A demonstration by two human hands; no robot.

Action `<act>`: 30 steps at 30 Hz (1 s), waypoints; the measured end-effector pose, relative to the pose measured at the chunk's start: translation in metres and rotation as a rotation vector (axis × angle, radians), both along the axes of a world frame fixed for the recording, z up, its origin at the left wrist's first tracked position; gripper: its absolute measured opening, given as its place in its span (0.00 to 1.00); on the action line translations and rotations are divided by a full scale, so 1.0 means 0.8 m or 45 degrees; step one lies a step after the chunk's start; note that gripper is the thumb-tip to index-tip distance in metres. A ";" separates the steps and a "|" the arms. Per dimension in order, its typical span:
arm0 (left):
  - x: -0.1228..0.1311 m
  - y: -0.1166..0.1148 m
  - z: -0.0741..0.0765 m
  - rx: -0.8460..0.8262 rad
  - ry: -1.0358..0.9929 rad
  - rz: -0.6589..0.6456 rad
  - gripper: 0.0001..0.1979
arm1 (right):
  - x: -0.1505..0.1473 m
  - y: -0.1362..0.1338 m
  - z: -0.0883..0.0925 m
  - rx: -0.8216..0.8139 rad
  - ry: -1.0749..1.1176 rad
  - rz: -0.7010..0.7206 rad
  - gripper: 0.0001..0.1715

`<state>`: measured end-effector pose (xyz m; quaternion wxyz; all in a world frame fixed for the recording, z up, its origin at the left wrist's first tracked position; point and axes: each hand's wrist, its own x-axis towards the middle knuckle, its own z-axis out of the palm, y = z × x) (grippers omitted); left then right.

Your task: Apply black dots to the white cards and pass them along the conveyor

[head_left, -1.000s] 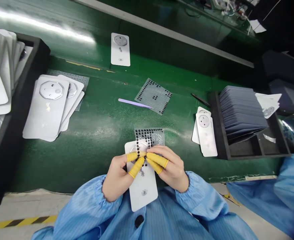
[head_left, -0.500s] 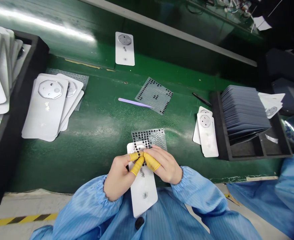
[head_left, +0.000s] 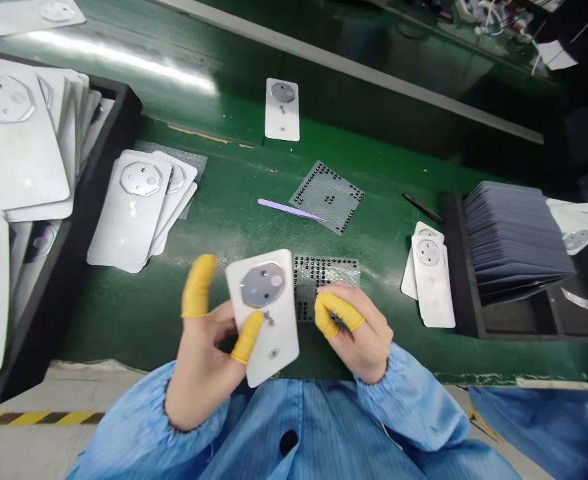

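Note:
My left hand (head_left: 209, 353) holds a white phone back cover (head_left: 267, 313) with an octagonal grey camera plate, thumb on its face and index finger raised beside it. My right hand (head_left: 357, 330) sits just right of the cover, its yellow-cotted fingertips pinched together over a clear sheet of small black dots (head_left: 324, 277) lying on the green mat. Whether anything is between those fingertips is too small to make out. Both hands wear yellow finger cots and blue sleeves.
A stack of white covers (head_left: 139, 207) lies at left beside a black tray (head_left: 49, 300) holding more. A second dot sheet (head_left: 330, 195) and purple tweezers (head_left: 289, 209) lie mid-mat. Two covers (head_left: 431, 280) sit beside a black rack of dark sheets (head_left: 517, 233). One cover (head_left: 282, 110) lies farther back.
My left hand has lifted the cover off the dot sheet and swung it leftward. My right hand has come away from the cover and now rests on the dot sheet.

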<state>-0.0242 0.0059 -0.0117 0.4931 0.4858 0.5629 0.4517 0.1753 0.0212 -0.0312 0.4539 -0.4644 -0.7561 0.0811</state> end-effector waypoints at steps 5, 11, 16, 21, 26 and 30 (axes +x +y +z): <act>0.027 -0.006 -0.001 0.165 0.146 -0.209 0.23 | -0.014 -0.004 0.033 -0.055 -0.192 0.214 0.14; 0.031 -0.007 -0.002 0.135 0.111 -0.244 0.20 | -0.011 -0.015 0.026 0.050 -0.438 0.204 0.13; 0.034 -0.005 -0.001 0.041 0.172 -0.246 0.19 | -0.014 -0.016 0.023 0.015 -0.436 0.156 0.15; 0.036 -0.003 -0.004 0.052 0.246 -0.269 0.19 | -0.014 -0.012 0.022 -0.039 -0.440 0.146 0.15; 0.037 -0.002 -0.002 0.122 0.310 -0.249 0.17 | -0.008 -0.011 0.021 -0.158 -0.370 0.325 0.20; 0.036 -0.004 -0.002 0.124 0.278 -0.254 0.15 | -0.007 -0.012 0.012 -0.222 -0.334 0.362 0.25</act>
